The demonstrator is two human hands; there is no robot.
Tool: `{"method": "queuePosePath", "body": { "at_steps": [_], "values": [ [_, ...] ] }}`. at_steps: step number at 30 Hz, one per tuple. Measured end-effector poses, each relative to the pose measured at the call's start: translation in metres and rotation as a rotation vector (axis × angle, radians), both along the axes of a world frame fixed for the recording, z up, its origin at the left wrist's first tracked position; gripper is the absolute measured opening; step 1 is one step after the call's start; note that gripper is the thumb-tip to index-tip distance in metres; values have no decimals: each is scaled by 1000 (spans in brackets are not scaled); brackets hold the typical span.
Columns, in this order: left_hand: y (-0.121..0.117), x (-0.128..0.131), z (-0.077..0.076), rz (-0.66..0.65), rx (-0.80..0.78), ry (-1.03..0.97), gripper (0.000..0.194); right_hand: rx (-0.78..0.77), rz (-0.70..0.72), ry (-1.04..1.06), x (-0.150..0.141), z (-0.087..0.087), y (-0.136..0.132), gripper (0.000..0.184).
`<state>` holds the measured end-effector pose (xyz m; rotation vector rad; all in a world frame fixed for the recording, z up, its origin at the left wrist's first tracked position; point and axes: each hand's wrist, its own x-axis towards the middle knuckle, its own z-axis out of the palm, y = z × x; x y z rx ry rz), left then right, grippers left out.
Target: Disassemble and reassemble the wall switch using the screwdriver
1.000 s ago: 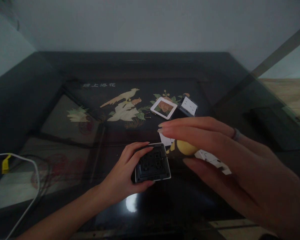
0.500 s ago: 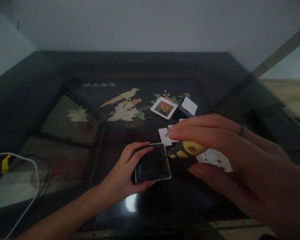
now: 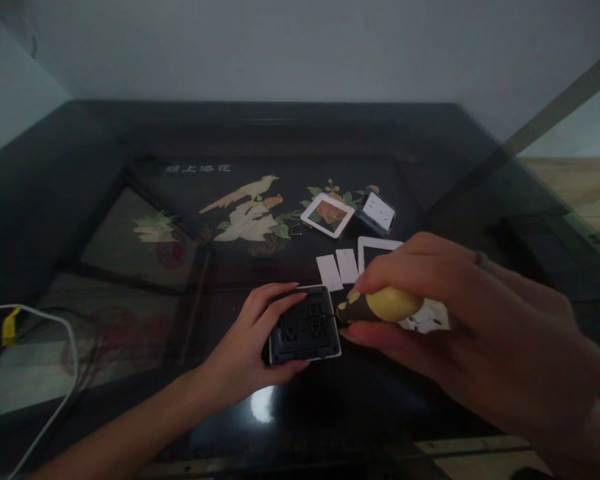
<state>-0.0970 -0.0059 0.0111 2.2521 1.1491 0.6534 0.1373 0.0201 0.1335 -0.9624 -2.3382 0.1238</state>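
My left hand point(image 3: 247, 350) grips a square wall switch module point(image 3: 305, 325), dark inner side up with a white rim, and steadies it on the dark glass table point(image 3: 130, 200). My right hand point(image 3: 460, 320) is closed round the yellow and black handle of a screwdriver point(image 3: 380, 305). The tool's thin tip points left and meets the right edge of the module. A ring sits on one finger of the right hand.
Behind the hands lie two small white rocker covers point(image 3: 338, 269), a white frame point(image 3: 377, 248), another white frame point(image 3: 327, 215) and a second switch part point(image 3: 377, 211). A white cable with a yellow tag point(image 3: 10, 327) loops at the left. Painted birds and flowers show under the glass.
My right hand's fingers, stretched out over the screwdriver before, have curled down and closed round its handle. The left hand and module stayed still.
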Motion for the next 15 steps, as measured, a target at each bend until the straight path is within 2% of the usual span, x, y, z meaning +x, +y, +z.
{"method": "queuePosePath", "body": {
  "at_steps": [2, 7, 10, 12, 15],
  "values": [
    [0, 0, 0, 3, -7, 4, 73, -38, 15, 0, 1, 1, 0, 13],
    [0, -2, -2, -8, -11, 9, 73, -170, 49, 10, 4, 8, -4, 33],
    [-1, -2, -3, 1, -10, 14, 73, -214, 33, 35, 7, 11, -8, 40],
    [-1, -2, -3, 2, 8, 17, 74, -221, 83, 47, 9, 11, -8, 43],
    [-1, -2, -3, -1, 30, 25, 75, -166, 148, 90, 9, 8, -5, 31]
  ]
}}
